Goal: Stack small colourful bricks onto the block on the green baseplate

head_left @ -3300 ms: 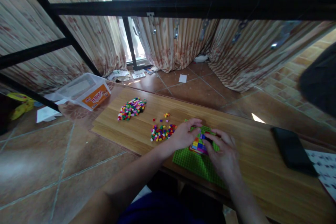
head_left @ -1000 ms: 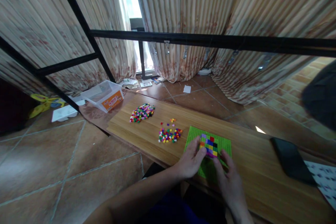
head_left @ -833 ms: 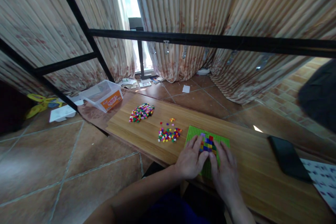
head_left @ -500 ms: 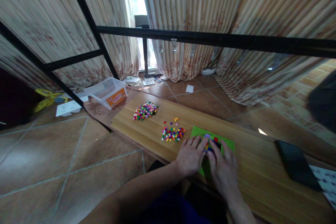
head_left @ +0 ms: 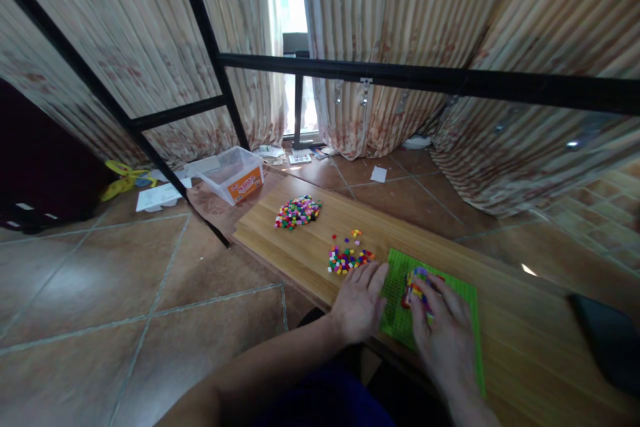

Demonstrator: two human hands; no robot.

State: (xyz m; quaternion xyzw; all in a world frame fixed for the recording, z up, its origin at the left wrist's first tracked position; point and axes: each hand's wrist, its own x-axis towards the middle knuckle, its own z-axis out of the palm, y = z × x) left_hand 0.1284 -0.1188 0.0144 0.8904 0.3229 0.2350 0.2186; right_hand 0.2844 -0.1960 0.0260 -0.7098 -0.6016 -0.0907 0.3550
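A green studded baseplate (head_left: 395, 273) lies on the wooden table, with a cluster of small coloured toy bricks (head_left: 413, 288) on it. My right hand (head_left: 445, 327) covers much of that cluster, its thumb and bent fingertips closed around the bricks. My left hand (head_left: 357, 307) is at the plate's left edge, palm down, fingers stretched out and holding nothing I can see. Just beyond its fingertips lies a loose pile of small coloured bricks (head_left: 347, 260). Farther left on the table is a larger brick pile (head_left: 299, 211).
The long wooden table (head_left: 520, 320) carries a dark phone (head_left: 607, 340) at the right. A clear plastic box with an orange label (head_left: 246, 185) stands past the table's left end. A black metal frame (head_left: 400, 80) crosses in front of the curtains.
My left hand has come away from the brick cluster to the plate's left edge. My right hand stays on the bricks. The whole view has shifted, so things appear farther right.
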